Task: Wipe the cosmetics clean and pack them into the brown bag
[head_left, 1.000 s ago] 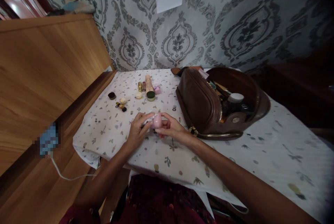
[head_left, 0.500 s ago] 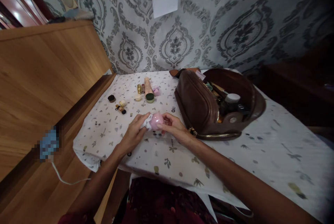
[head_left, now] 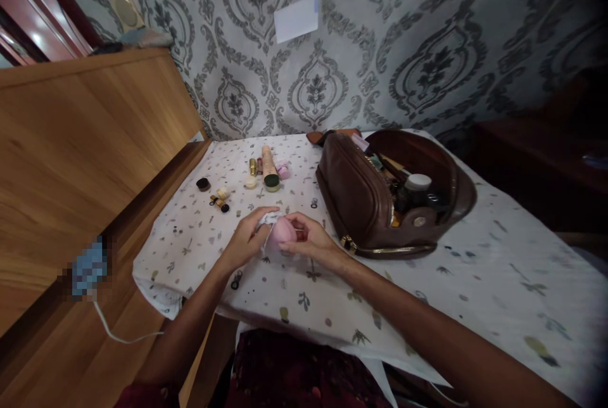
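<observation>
Between my hands, above the patterned cloth, is a smooth pink rounded container (head_left: 284, 232) whose exact kind I cannot make out. My right hand (head_left: 313, 242) is closed on it from the right, thumb in front. With its fingers pinched, my left hand (head_left: 247, 240) presses a white patterned cloth (head_left: 266, 220) against the container's left side. Beyond the hands lie a peach tube (head_left: 267, 162) with a dark green cap, a small gold tube (head_left: 253, 167) and a pink-lilac item (head_left: 283, 170).
A brown leather bag (head_left: 361, 199) stands unzipped at the right, holding a white-lidded jar (head_left: 418, 182) and other items. To the left lie a dark round lid (head_left: 203, 184) and a small black-and-gold bottle (head_left: 220, 204). A wooden panel (head_left: 95, 142) borders the table's left side.
The pink container has turned and shifted slightly down and left in my right hand. My left hand's cloth has moved to its upper left side. The view has tilted a little.
</observation>
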Action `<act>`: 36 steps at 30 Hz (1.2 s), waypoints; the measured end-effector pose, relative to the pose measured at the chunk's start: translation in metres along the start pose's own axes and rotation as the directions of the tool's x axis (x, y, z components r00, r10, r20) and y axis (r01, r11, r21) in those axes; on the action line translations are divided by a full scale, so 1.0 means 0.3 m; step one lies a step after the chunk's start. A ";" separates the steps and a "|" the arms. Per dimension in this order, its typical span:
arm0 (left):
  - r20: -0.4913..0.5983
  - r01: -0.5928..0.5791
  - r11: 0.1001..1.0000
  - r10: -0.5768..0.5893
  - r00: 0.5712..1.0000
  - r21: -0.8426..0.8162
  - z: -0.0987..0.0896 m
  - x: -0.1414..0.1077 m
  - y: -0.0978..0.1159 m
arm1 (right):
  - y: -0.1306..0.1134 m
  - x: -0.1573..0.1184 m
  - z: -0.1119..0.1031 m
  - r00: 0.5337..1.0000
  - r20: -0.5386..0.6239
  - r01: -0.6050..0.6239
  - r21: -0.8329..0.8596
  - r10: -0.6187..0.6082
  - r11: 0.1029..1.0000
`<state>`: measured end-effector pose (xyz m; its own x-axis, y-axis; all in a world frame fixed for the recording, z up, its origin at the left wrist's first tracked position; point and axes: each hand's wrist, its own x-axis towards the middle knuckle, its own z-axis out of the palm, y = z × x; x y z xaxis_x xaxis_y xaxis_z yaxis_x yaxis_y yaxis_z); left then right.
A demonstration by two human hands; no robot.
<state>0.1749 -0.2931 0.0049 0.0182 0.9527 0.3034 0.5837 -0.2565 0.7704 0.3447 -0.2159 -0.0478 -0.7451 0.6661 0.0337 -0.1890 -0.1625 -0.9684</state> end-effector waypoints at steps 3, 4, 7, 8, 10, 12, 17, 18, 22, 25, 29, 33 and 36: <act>0.024 -0.034 0.999 0.034 0.999 -0.002 -0.001 -0.018 0.019 | 0.009 0.003 -0.006 1.000 -0.005 -0.007 0.005 0.007 1.000; 0.036 -0.050 0.999 0.050 0.998 -0.002 -0.002 -0.023 0.026 | 0.012 0.003 -0.007 1.000 -0.007 -0.014 0.003 0.014 1.000; 0.086 -0.088 0.996 0.088 0.992 -0.001 -0.011 -0.033 0.036 | 0.015 0.002 -0.006 1.000 -0.004 -0.016 0.002 0.016 1.000; 0.101 -0.095 0.995 0.095 0.990 -0.002 -0.015 -0.034 0.035 | 0.014 0.000 -0.004 1.000 0.002 -0.009 0.010 0.009 1.000; 0.122 -0.091 0.996 0.092 0.988 -0.011 -0.024 -0.036 0.029 | 0.008 -0.004 0.003 1.000 0.014 0.003 0.049 -0.004 0.999; 0.122 -0.073 0.997 0.074 0.990 -0.013 -0.030 -0.036 0.018 | 0.003 -0.006 0.008 0.999 0.037 0.001 0.102 -0.004 0.995; 0.131 -0.086 0.993 0.076 0.988 0.075 -0.016 -0.031 -0.005 | 0.013 -0.001 -0.001 0.998 0.061 -0.010 0.143 0.001 0.990; 0.127 -0.094 0.992 0.083 0.988 0.089 -0.010 -0.029 -0.007 | 0.018 0.001 -0.006 0.998 0.054 -0.022 0.143 0.014 0.989; 0.104 -0.101 0.991 0.092 0.990 0.085 0.005 -0.026 -0.013 | 0.031 0.009 -0.020 0.993 0.074 -0.101 0.117 0.093 0.988; 0.094 -0.075 0.995 0.068 0.993 0.068 0.002 -0.030 -0.014 | 0.032 0.010 -0.023 0.988 0.120 -0.116 0.118 0.102 0.986; 0.074 -0.031 0.998 0.026 0.997 0.056 -0.007 -0.036 -0.013 | 0.025 0.005 -0.021 0.985 0.147 -0.107 0.146 0.086 0.983; 0.032 -0.055 0.995 0.053 0.998 0.085 0.003 -0.035 -0.015 | 0.010 0.003 -0.016 0.987 0.125 -0.108 0.085 0.097 0.991; -0.004 -0.115 0.985 0.117 0.993 0.125 0.019 -0.035 -0.017 | 0.005 0.003 -0.013 0.995 0.065 -0.086 0.059 0.082 0.995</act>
<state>0.1764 -0.3009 -0.0053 0.0831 0.9157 0.3933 0.6743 -0.3422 0.6543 0.3462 -0.2127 -0.0501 -0.7978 0.6021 -0.0300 -0.1620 -0.2621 -0.9513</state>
